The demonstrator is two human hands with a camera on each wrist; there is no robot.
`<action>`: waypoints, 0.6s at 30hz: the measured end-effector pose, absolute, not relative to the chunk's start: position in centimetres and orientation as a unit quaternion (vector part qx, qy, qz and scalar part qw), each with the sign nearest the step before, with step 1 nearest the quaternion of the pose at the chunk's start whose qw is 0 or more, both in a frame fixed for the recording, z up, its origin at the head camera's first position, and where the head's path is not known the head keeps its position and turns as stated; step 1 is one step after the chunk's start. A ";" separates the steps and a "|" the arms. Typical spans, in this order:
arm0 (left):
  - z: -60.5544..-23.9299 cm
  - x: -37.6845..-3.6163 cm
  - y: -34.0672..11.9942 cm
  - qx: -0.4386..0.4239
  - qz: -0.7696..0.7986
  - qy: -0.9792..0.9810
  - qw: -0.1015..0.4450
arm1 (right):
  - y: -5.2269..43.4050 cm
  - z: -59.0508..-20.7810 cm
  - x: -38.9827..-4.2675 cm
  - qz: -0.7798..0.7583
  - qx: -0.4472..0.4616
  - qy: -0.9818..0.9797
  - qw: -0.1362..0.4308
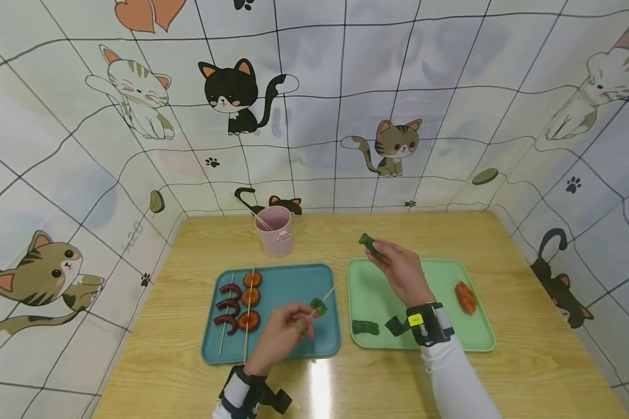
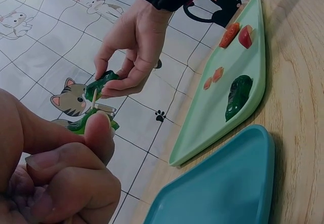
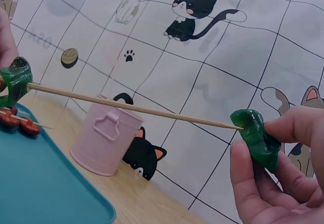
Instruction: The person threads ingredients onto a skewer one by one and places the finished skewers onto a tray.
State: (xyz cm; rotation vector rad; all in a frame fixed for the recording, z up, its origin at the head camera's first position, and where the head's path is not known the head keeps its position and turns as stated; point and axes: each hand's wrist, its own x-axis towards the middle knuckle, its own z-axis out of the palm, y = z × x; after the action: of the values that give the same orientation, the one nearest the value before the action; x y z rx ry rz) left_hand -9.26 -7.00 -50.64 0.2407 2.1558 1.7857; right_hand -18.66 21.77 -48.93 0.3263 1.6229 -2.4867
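Observation:
My left hand pinches a thin wooden skewer above the teal tray. One green pepper piece is threaded on it just past my fingers. Farther right, over the green tray, my right hand pinches a second green pepper piece. In the right wrist view the skewer's pointed tip meets that piece. The left wrist view shows the same held piece at the skewer tip.
Two filled skewers lie on the teal tray's left side, one with dark red curls, one with orange slices. The green tray holds two green pieces and a red-orange piece. A pink bucket stands behind the trays.

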 end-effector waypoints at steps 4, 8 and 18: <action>-50.6 -9.3 -7.0 0.086 0.625 0.758 0.164 | 21.6 -48.6 -18.4 -0.836 0.104 0.532 0.084; -50.5 -9.3 -7.0 0.089 0.620 0.763 0.160 | 21.3 -48.4 -18.3 -0.837 0.101 0.531 0.088; -50.6 -9.4 -7.1 0.086 0.623 0.760 0.162 | 20.7 -48.9 -17.8 -0.830 0.079 0.546 0.086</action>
State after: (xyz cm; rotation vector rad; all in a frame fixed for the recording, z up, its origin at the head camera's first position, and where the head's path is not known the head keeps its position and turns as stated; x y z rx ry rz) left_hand -9.40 -7.10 -50.58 0.2459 2.1701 1.7792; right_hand -17.79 20.67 -48.94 0.2340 1.6281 -2.4730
